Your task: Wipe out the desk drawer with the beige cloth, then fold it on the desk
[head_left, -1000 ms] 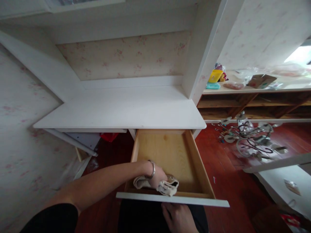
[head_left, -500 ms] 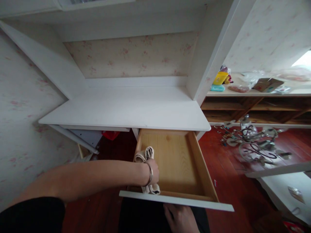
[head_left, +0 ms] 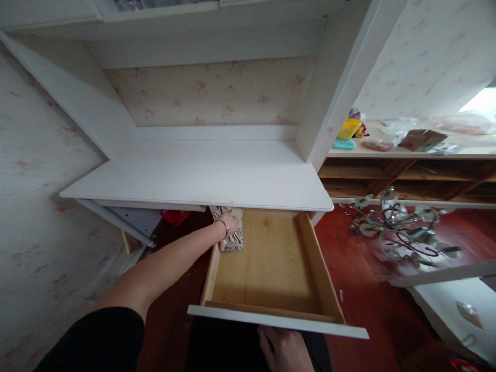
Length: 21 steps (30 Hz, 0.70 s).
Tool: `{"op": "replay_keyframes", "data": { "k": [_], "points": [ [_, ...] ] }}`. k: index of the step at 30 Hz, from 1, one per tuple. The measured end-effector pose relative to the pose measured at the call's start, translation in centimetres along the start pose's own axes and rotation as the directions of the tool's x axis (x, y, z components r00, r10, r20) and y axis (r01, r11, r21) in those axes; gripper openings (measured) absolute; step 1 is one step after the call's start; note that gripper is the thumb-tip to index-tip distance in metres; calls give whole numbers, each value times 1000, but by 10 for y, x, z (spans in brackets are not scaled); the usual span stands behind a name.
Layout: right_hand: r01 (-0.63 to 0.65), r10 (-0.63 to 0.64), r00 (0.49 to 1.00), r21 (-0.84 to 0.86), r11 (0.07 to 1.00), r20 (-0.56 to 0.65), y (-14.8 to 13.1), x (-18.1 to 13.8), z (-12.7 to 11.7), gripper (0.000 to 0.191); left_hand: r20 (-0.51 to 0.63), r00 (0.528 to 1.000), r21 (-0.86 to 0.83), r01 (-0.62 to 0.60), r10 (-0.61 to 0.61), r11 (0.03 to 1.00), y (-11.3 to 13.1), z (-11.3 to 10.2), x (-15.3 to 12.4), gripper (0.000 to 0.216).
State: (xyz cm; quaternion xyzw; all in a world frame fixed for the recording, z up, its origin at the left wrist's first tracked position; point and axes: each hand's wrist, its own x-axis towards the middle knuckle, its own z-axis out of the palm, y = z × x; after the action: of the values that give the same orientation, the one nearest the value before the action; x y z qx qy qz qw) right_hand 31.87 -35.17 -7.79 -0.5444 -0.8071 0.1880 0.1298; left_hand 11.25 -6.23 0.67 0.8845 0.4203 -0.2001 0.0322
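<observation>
My left hand point(head_left: 229, 225) presses down on the cloth point(head_left: 232, 238), fingers closed over its top, at the far left corner of the open drawer point(head_left: 271, 258). The cloth's long axis runs front to back. My right hand point(head_left: 284, 349) sits below the drawer front; its grip I cannot tell.

The tabletop point(head_left: 201, 175) hides the drawer's point(head_left: 267, 263) back and part of the cloth point(head_left: 233, 240) at frame centre. The right hand point(head_left: 284, 349) is cut off by the bottom edge, its grip unclear. Shelf clutter point(head_left: 387, 137), upper right, is too small to identify.
</observation>
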Motion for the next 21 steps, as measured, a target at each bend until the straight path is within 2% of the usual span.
{"op": "replay_keyframes", "data": {
  "k": [4, 9, 12, 15, 21],
  "points": [
    [-32, 33, 999, 9, 999, -28, -1, -1, 3, 29, -112, 994, 5, -12, 13, 1000, -1, -4, -8, 22],
    [-11, 13, 999, 37, 999, -30, 2, -3, 5, 29, -197, 980, 52, 6, 4, 999, -2, -11, -40, 33],
    [12, -12, 999, 7, 1000, -35, 4, -3, 6, 28, -172, 985, 20, 14, -11, 1000, -3, -13, -67, 45],
    [26, -26, 999, -20, 999, -24, 5, -2, 6, 30, -137, 990, -45, 17, -23, 999, 6, -12, -95, 53],
    [69, -68, 997, -37, 997, 29, 9, -2, 3, 30, 50, 994, -178, 101, -94, 979, 38, -15, -147, 63]
  ]
}}
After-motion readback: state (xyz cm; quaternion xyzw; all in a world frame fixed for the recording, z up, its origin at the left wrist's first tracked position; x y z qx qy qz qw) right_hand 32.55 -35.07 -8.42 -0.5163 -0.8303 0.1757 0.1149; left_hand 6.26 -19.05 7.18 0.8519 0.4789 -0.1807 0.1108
